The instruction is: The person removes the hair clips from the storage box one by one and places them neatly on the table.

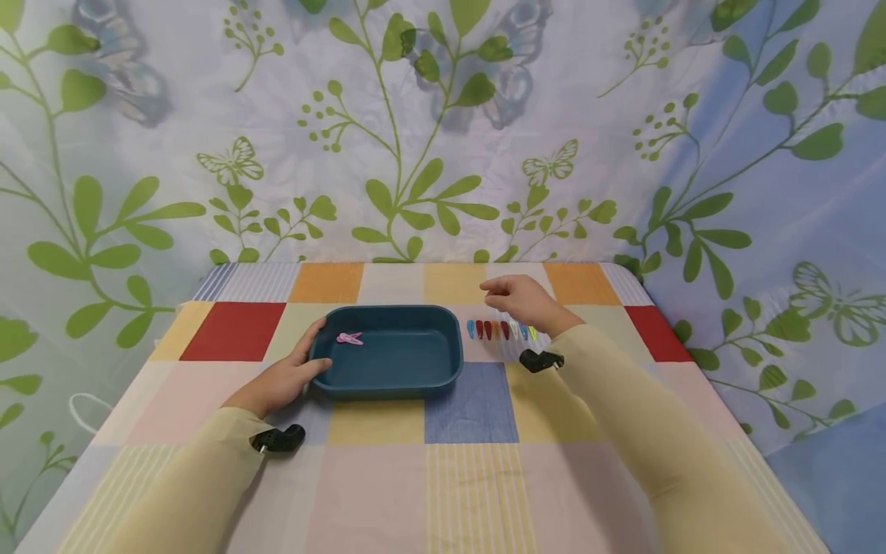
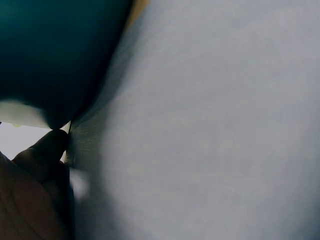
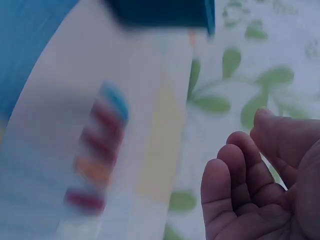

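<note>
A dark teal rectangular tray [image 1: 388,391] rests on the patchwork cloth. My left hand [image 1: 282,381] holds its left end, thumb over the rim and fingers along the outer wall. In the left wrist view a fingertip [image 2: 55,140] meets the lower edge of the tray [image 2: 55,55]. A pink hair clip [image 1: 350,338] lies inside, near the left wall. Right of the tray, several colourful snap hair clips [image 1: 487,329] form a row, also seen blurred in the right wrist view. Above and behind this row hovers my right hand [image 1: 522,300], fingers loosely bent with nothing between them.
A patchwork tablecloth [image 1: 374,492] in pastel, red and orange squares covers the table. Behind and beside it hangs a curtain [image 1: 429,154] printed with green leaves and butterflies. A white cable loop [image 1: 86,408] shows past the table's left edge.
</note>
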{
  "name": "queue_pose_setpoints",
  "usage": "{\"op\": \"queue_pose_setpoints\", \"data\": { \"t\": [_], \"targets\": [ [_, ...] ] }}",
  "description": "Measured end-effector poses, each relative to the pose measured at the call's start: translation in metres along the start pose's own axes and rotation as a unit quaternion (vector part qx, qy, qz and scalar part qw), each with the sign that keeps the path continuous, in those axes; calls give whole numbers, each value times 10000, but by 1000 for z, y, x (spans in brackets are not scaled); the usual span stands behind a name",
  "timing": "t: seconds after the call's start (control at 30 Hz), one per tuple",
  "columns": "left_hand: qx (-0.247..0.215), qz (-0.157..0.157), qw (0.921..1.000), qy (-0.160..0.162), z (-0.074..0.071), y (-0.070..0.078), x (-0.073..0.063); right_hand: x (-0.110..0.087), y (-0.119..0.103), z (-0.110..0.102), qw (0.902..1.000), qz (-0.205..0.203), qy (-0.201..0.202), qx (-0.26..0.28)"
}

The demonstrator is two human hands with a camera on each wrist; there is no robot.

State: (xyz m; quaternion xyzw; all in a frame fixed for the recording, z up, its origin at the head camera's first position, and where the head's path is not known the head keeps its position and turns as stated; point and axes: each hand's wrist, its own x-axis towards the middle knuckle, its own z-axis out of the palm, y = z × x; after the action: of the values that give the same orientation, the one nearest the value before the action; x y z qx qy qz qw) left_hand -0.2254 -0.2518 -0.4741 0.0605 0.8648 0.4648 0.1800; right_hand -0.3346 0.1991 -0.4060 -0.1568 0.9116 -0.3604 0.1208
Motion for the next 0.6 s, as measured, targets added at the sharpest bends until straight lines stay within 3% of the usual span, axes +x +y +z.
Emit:
{"op": "queue_pose_setpoints", "data": {
  "t": [0.33, 0.6],
  "targets": [
    [-255, 190, 9995, 65, 0, 2, 1, 29, -66, 48, 9954, -805, -466, -234],
    [-162, 85, 9998, 83, 0, -1, 0, 45, -110, 87, 9865, -1183, -988, -562]
  ]
}}
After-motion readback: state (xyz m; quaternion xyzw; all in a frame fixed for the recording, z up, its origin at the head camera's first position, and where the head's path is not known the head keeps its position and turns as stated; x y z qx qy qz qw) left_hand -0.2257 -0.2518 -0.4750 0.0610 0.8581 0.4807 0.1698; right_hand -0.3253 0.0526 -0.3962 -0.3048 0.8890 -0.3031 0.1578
